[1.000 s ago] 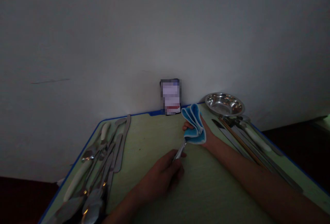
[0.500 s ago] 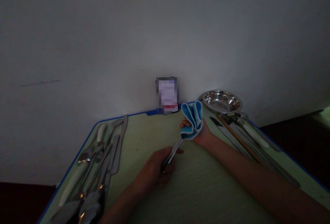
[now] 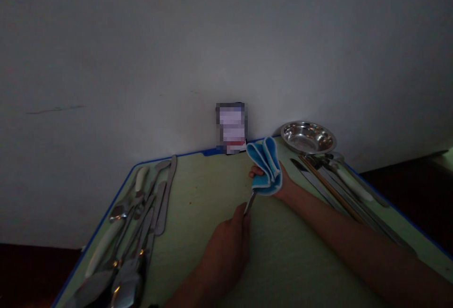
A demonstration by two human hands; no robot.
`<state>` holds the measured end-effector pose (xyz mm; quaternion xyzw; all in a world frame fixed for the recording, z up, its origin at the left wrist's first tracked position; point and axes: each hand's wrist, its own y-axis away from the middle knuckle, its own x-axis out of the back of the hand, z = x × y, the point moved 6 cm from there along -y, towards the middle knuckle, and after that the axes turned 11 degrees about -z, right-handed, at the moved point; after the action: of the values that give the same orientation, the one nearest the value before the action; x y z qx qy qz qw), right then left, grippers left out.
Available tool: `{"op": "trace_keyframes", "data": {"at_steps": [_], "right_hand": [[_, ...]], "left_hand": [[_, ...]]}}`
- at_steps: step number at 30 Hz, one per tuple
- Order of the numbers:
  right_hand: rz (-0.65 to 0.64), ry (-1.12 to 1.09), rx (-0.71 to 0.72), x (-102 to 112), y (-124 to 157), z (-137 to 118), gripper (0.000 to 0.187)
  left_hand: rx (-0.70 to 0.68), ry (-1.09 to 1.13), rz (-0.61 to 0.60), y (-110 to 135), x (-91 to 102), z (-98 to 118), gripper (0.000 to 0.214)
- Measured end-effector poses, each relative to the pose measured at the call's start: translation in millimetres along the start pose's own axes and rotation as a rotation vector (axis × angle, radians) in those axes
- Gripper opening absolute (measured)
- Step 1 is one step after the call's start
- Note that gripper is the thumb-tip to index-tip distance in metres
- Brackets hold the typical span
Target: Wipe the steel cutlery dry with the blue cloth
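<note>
Left hand grips metal utensil; right hand clasps blue cloth at its far end (tip hidden). Loose folds could let the utensil slip.

likely a home, plain wall, green tabletop, spread cutlery, metal bowl

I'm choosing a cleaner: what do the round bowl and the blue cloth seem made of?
Bowl: polished metal, probably stainless steel; bright, mirror-like reflections show on it. Blue cloth: matte fabric, perhaps microfibre; it bends in soft folds with pale edging.
</note>
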<state>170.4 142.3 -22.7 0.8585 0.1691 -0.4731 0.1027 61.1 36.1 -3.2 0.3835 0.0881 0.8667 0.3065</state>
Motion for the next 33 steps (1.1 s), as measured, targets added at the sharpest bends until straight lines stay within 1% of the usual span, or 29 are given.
{"op": "trace_keyframes", "data": {"at_steps": [3,6,8,10,13,16,18,20,23,25,27,30,33], "right_hand": [[0.027,0.009,0.012,0.6,-0.1,0.2,0.046],[0.088,0.017,0.016,1.3,0.4,0.8,0.047],[0.106,0.026,0.012,0.9,0.4,1.5,0.047],[0.123,0.040,0.010,1.2,0.4,1.9,0.047],[0.163,0.061,0.013,3.0,1.5,2.0,0.046],[0.193,0.097,-0.003,4.3,3.5,2.3,0.044],[0.172,0.102,-0.029,4.6,3.5,3.2,0.043],[0.096,0.055,-0.022,5.3,0.9,2.9,0.040],[-0.057,-0.040,0.039,10.4,-6.5,-1.0,0.039],[-0.192,-0.061,0.061,12.8,-12.2,-3.2,0.039],[-0.239,-0.054,0.053,17.7,-16.8,-3.5,0.038],[-0.220,0.016,0.020,23.5,-20.7,-2.4,0.037],[-0.195,0.085,-0.005,22.4,-18.9,-1.0,0.037]], "left_hand": [[0.072,-0.252,-0.006,-2.4,-3.1,-3.2,0.042],[0.099,-0.562,0.021,-1.8,-3.1,-5.5,0.046],[0.104,-0.700,0.027,-0.8,-3.2,-6.4,0.048],[0.107,-0.766,0.036,-0.3,-2.9,-7.1,0.049],[0.098,-0.775,0.052,-1.9,-2.4,-8.3,0.046],[0.082,-0.688,0.084,-4.3,1.3,-10.2,0.040],[0.047,-0.554,0.093,-4.9,5.2,-10.6,0.035],[-0.024,-0.364,0.095,-4.0,9.4,-8.9,0.032],[-0.124,-0.070,0.108,-1.3,16.0,-6.0,0.032],[-0.149,0.081,0.101,-0.5,18.3,-6.1,0.035],[-0.154,0.203,0.070,-1.3,18.4,-7.8,0.037],[-0.167,0.303,-0.004,-4.5,16.2,-9.6,0.038],[-0.183,0.298,-0.061,-7.3,13.7,-10.7,0.039]]}}
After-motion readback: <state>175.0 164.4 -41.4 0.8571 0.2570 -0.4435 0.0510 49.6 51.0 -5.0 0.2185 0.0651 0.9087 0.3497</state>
